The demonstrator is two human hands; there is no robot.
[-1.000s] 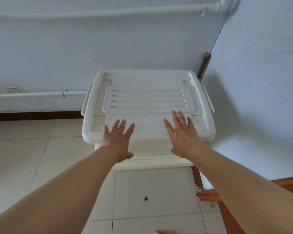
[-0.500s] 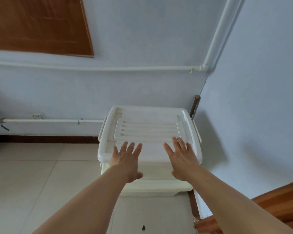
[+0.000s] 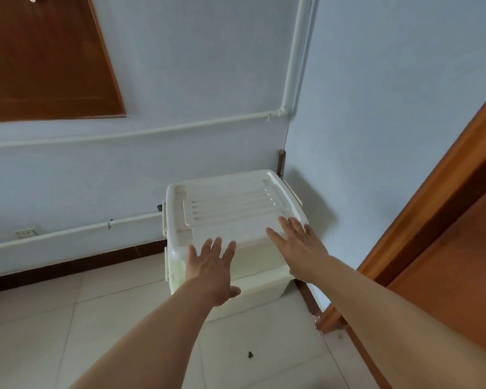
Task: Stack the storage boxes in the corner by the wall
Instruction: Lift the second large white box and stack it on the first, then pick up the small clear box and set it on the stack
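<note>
Currently two white plastic storage boxes sit stacked in the corner where the two pale blue walls meet, on the tiled floor (image 3: 118, 301). Top box (image 3: 230, 211): lidded, lid ribbed with a raised centre panel carrying parallel grooves, rounded corners, cream side latches on both short ends. Lower box (image 3: 261, 279): same white plastic, only its front wall and rim visible beneath the top one; it projects slightly forward of the upper box. Stack stands close against the right wall and just in front of the back wall.

Left hand (image 3: 212, 269): palm down, fingers spread, grip apart and holding nothing; fingertips overlap the near left edge of the lid; contact cannot be told. Right hand (image 3: 299, 245): also flat and splayed, grip apart, nothing held, lying over the near right part of the lid.

Surroundings: white pipes (image 3: 141, 131) run along the back wall and up the corner; a wall socket (image 3: 26, 233) lower left; a brown wooden panel (image 3: 45, 57) upper left; a wooden door frame (image 3: 432, 192) at right.

Versus 0.5 s ago: view has tilted and drawn back, so the stack appears further right and rotated. Both hands remain flat and empty in roughly the same placement on the lid.
</note>
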